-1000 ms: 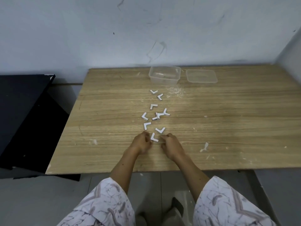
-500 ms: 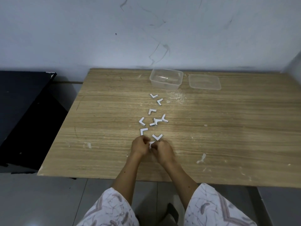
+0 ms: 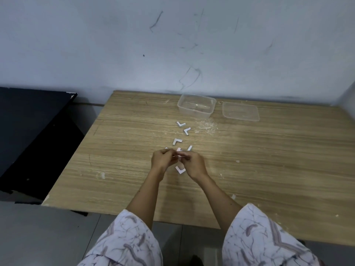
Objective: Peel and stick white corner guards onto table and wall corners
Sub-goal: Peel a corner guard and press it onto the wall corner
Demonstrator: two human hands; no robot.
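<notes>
Several white L-shaped corner guards lie in a loose line on the wooden table (image 3: 269, 169); one corner guard (image 3: 180, 169) rests just below my hands, another corner guard (image 3: 176, 141) sits beyond them. My left hand (image 3: 163, 160) and my right hand (image 3: 193, 164) are raised a little above the table with fingertips meeting. Both pinch one small white corner guard (image 3: 179, 157) between them. Most of that piece is hidden by my fingers.
A clear plastic container (image 3: 196, 106) and its flat lid (image 3: 241, 113) stand at the back by the pale wall (image 3: 172, 45). A black surface (image 3: 28, 131) lies left of the table. White crumbs dot the tabletop. Grey floor shows at the front.
My hands closed together on one guard at the near end of the line and lifted it off the table. The view tilted up, showing more wall.
</notes>
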